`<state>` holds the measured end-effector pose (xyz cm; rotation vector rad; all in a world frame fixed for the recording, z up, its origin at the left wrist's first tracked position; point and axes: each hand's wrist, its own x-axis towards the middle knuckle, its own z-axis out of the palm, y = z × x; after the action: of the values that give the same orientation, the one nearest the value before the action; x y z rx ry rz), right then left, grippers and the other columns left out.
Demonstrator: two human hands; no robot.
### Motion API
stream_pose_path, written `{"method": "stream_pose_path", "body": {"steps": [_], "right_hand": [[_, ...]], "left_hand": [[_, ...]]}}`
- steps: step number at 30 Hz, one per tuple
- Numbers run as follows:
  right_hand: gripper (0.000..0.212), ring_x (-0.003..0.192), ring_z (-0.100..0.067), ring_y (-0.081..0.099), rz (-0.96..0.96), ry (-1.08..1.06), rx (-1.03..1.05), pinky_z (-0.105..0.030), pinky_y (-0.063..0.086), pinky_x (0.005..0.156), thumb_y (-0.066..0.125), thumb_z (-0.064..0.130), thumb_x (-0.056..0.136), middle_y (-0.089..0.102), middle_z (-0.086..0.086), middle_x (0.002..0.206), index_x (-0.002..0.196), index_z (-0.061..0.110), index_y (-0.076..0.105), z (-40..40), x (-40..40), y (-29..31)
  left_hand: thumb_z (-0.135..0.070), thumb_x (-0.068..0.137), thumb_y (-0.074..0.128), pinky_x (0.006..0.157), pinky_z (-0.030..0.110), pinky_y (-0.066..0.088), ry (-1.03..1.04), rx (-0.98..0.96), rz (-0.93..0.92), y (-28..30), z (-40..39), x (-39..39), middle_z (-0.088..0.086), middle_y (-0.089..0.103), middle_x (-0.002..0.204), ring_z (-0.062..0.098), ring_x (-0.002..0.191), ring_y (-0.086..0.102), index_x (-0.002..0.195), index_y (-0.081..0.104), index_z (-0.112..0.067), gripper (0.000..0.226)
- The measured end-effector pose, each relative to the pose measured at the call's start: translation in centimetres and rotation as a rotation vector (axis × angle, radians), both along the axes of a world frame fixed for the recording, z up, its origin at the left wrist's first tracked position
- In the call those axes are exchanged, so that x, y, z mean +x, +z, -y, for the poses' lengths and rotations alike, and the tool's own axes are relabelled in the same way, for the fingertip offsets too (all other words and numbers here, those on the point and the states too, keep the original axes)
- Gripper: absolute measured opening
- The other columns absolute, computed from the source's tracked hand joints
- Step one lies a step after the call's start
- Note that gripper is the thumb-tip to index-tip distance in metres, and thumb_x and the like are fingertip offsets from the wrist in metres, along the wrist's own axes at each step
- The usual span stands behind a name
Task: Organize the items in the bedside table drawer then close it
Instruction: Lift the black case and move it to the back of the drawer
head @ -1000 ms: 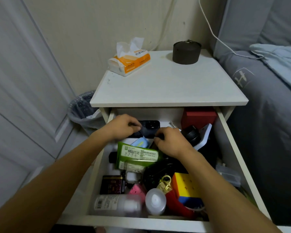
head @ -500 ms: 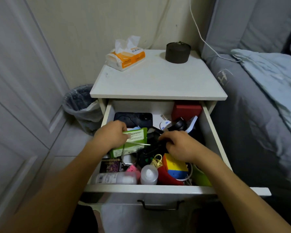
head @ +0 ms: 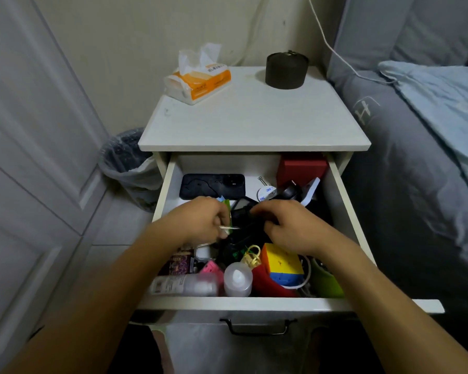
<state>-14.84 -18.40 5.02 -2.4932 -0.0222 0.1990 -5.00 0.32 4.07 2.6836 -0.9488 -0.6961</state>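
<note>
While both hands work in the middle of the open white drawer (head: 164, 184), the left hand (head: 200, 220) pinches a thin metal sliver beside a green packet (head: 227, 205), and the right hand (head: 289, 225) curls its fingers on a tangle of black items (head: 243, 211). Around them lie a black flat case (head: 211, 186), a red box (head: 301, 168), a multicoloured puzzle cube (head: 281, 263) and a clear plastic bottle (head: 184, 284), all jumbled. Sorting looks barely begun; closing remains.

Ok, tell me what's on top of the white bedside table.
On the white bedside table sit an orange-and-white soft tissue pack at the back left and a dark round lidded container at the back right. The container's contents are hidden by its lid.
</note>
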Motion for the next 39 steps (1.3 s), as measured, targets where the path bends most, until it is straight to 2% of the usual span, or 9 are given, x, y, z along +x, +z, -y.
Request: {"method": "stream_pose_path", "body": {"steps": [5,10,13,16,19,27,33,36,39], "right_hand": [[0.037,0.109,-0.019,0.058,0.023,0.02,-0.037,-0.023,0.044,0.087,0.048,0.006,0.091,0.066,-0.006,0.119,0.124,0.014,0.062,-0.4,1.6,-0.1],[0.025,0.104,-0.018,0.059,-0.013,-0.05,0.019,-0.03,0.047,0.089,0.048,0.023,0.098,0.066,-0.002,0.111,0.117,0.018,0.064,-0.2,3.0,-1.0],[0.024,0.099,-0.015,0.062,-0.051,-0.112,0.166,-0.033,0.049,0.091,0.049,0.033,0.099,0.069,0.002,0.101,0.105,0.02,0.068,-0.1,3.7,-1.5],[0.035,0.091,-0.014,0.068,-0.115,-0.164,0.369,-0.036,0.053,0.089,0.046,0.044,0.099,0.071,0.0,0.099,0.101,0.017,0.069,-0.4,4.1,-0.8],[0.035,0.091,-0.026,0.071,-0.156,-0.265,0.703,-0.039,0.058,0.082,0.05,0.039,0.099,0.07,-0.007,0.104,0.109,0.009,0.066,-0.9,4.3,0.1],[0.028,0.097,-0.025,0.069,-0.103,-0.442,0.839,-0.034,0.058,0.085,0.066,0.02,0.091,0.067,-0.01,0.106,0.114,0.006,0.06,-1.7,5.2,-0.6],[0.03,0.07,-0.024,0.07,-0.062,-0.704,1.0,-0.029,0.06,0.07,0.059,-0.008,0.087,0.07,-0.021,0.091,0.115,0.002,0.053,-1.4,5.6,-1.2],[0.03,0.069,-0.025,0.07,-0.048,-0.699,1.022,-0.027,0.059,0.063,0.059,-0.009,0.088,0.068,-0.024,0.099,0.116,0.001,0.053,-1.6,6.4,-1.5],[0.03,0.08,-0.028,0.072,-0.052,-0.713,1.004,-0.034,0.06,0.075,0.061,0.001,0.091,0.065,-0.017,0.096,0.119,0.001,0.052,-1.6,7.2,-2.2]], "left_hand": [[-0.002,0.089,0.056,0.066,0.007,0.046,0.05,-0.145,-0.139,0.7,-0.9,0.3,-0.019,0.067,0.078,-0.008,0.076,0.062,0.096,0.075,-0.015,0.024],[0.0,0.089,0.065,0.057,0.016,0.046,0.233,-0.403,-0.089,1.5,-2.8,1.1,-0.006,0.066,0.065,0.001,0.06,0.061,0.081,0.073,-0.016,0.019],[-0.004,0.089,0.066,0.072,0.037,0.054,0.287,-0.499,-0.046,1.9,-4.1,1.7,0.01,0.071,0.079,0.021,0.075,0.066,0.081,0.073,-0.022,0.021],[0.001,0.09,0.062,0.064,0.014,0.047,0.368,-0.736,0.034,2.4,-4.9,1.8,-0.001,0.066,0.075,-0.002,0.065,0.058,0.085,0.072,-0.017,0.021],[0.002,0.09,0.063,0.069,0.009,0.046,0.292,-0.839,0.196,2.0,-5.1,2.0,-0.006,0.067,0.086,-0.002,0.073,0.06,0.092,0.07,-0.02,0.024],[-0.01,0.086,0.059,0.075,0.013,0.042,0.066,-0.76,0.436,0.1,-3.7,2.1,0.001,0.061,0.088,0.008,0.082,0.054,0.091,0.068,-0.012,0.01],[-0.012,0.084,0.063,0.076,0.025,0.047,-0.039,-0.601,0.536,-0.9,-3.7,3.0,-0.001,0.059,0.089,0.012,0.082,0.053,0.087,0.068,-0.014,0.006],[-0.029,0.087,0.06,0.071,0.034,0.049,-0.136,-0.44,0.619,-1.3,-3.1,3.2,-0.004,0.066,0.092,0.018,0.083,0.06,0.096,0.076,-0.02,0.02],[-0.03,0.089,0.056,0.064,0.031,0.051,-0.113,-0.371,0.576,-1.4,-2.0,3.8,-0.006,0.067,0.097,0.018,0.085,0.063,0.104,0.076,-0.028,0.025]]}}
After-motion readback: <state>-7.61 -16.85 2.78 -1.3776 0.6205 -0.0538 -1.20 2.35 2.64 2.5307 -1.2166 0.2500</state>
